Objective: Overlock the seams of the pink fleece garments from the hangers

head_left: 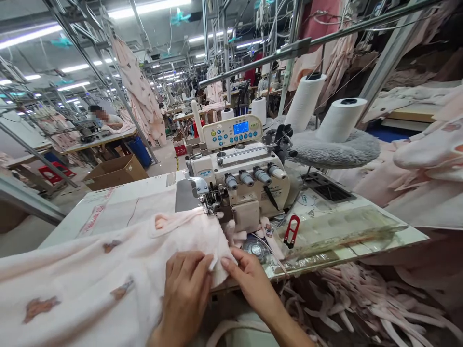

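Pale pink fleece fabric [141,250] with brown printed figures spreads over the left of the sewing table. Its far edge runs up to the needle area of a white overlock sewing machine [238,183]. Close to the front edge of the table, my left hand [188,289] grips a fold of the fabric, fingers bent over it. My right hand [248,272] pinches the fabric's right edge between thumb and fingers, just beside the left one. Red-handled thread snips [291,231] lie on the tabletop right of the machine.
White thread cones [342,120] stand on a grey fluffy pad behind the machine. Pink fabric strips [354,303] hang in a heap below the table's right side. A cardboard box [114,172] sits on the floor at the left. Farther back, another person [104,118] is at a machine.
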{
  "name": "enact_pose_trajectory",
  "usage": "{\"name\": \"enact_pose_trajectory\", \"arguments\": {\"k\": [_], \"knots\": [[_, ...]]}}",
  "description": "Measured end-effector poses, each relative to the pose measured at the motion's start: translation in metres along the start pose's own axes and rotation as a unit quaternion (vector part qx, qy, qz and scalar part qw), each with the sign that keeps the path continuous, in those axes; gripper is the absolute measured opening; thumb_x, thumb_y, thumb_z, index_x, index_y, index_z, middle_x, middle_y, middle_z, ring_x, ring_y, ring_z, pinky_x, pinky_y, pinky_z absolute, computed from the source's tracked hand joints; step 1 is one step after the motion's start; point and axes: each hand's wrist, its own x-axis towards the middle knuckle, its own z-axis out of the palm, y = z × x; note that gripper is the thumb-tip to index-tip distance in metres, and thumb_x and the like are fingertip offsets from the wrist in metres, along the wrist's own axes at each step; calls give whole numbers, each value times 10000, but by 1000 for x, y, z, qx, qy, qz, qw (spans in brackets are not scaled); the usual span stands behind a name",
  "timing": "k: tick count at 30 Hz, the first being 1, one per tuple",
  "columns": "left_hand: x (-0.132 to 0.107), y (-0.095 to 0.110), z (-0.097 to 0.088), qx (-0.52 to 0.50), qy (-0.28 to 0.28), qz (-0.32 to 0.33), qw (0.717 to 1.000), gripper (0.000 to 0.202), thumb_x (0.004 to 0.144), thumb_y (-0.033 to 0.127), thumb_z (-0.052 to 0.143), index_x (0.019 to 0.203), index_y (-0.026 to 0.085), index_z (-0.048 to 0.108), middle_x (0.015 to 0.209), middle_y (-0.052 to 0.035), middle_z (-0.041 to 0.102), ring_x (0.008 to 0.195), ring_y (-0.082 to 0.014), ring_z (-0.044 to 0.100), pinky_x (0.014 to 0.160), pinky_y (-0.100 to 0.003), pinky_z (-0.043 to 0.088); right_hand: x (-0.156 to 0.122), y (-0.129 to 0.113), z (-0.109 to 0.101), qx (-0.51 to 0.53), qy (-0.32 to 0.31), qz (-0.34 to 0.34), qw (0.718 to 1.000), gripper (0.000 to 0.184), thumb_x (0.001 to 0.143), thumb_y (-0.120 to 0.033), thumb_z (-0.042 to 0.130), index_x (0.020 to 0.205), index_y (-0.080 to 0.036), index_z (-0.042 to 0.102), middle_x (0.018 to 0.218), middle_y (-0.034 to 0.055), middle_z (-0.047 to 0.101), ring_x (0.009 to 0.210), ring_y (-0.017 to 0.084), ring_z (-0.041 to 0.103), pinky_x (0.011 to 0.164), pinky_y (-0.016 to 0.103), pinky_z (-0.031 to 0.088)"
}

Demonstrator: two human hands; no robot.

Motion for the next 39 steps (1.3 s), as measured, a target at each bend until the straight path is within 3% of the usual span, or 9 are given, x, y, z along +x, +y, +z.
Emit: {"name": "enact_pose_trajectory", "arguments": {"k": [9, 15, 17, 19, 21, 24, 32, 35, 39], "knots": [[10, 20, -1, -79, 108, 44, 990, 152, 829, 88, 514, 908, 164, 620, 694, -15, 545, 675, -125, 494, 640, -257, 380, -13, -14, 13, -12, -16, 38, 999, 361, 725, -500, 646, 696, -143, 601, 572, -27, 515, 506, 88, 460, 464, 168, 379], [-6, 12, 1, -21, 114, 66, 991, 231, 841, 86, 496, 1033, 146, 610, 839, -69, 587, 844, -171, 527, 798, -332, 380, -21, -13, 9, -4, -59, 107, 993, 438, 755, -585, 533, 650, -160, 514, 434, -65, 426, 310, 46, 321, 330, 155, 274], [-1, 12, -4, -15, 99, 93, 991, 215, 847, 73, 477, 1014, 126, 602, 794, -55, 598, 789, -154, 525, 776, -313, 375, -21, -15, 4, -77, -42, 62, 994, 382, 808, -514, 494, 683, -159, 557, 471, -42, 464, 358, 71, 386, 364, 173, 329], [6, 12, -11, -23, 95, 108, 989, 192, 847, 55, 458, 963, 125, 593, 724, -31, 585, 712, -134, 506, 727, -289, 377, -19, -18, -3, -222, 36, -73, 972, 238, 842, -361, 497, 861, -161, 623, 638, 12, 571, 484, 106, 489, 463, 206, 419], [14, 11, -16, -51, 80, 109, 990, 174, 839, 48, 453, 907, 144, 583, 683, -16, 561, 666, -127, 480, 673, -272, 377, -15, -20, -9, -362, 94, -248, 893, 248, 845, -193, 484, 1065, -189, 598, 940, 77, 606, 713, 149, 567, 635, 254, 479], [29, 4, -20, -104, -16, 79, 991, 159, 852, 108, 433, 873, 169, 578, 753, -32, 554, 722, -143, 480, 649, -264, 389, -6, -22, -14, -447, 47, -397, 800, 272, 847, -67, 436, 1028, -195, 592, 1039, 88, 582, 874, 183, 553, 739, 304, 471], [61, -26, 2, 29, -119, 14, 992, 328, 882, 271, 414, 1179, 258, 552, 904, -62, 532, 825, -201, 466, 721, -351, 397, 1, -17, -11, -453, 54, -432, 778, 198, 838, -33, 426, 907, -163, 558, 876, 69, 584, 789, 183, 522, 669, 305, 448], [57, -34, 2, -46, -95, -1, 994, 283, 889, 257, 398, 1091, 247, 596, 946, -62, 528, 874, -188, 479, 760, -333, 411, 3, -17, -11, -460, 64, -433, 773, 186, 842, -39, 426, 897, -159, 557, 859, 67, 575, 771, 182, 507, 648, 305, 436], [68, -53, 1, -37, -38, -114, 992, 238, 871, 272, 416, 1020, 218, 594, 1049, -73, 546, 1001, -228, 481, 864, -402, 381, 5, -16, -10, -460, 95, -444, 763, 211, 825, -12, 419, 878, -157, 563, 816, 60, 563, 737, 173, 496, 620, 296, 430]]}}
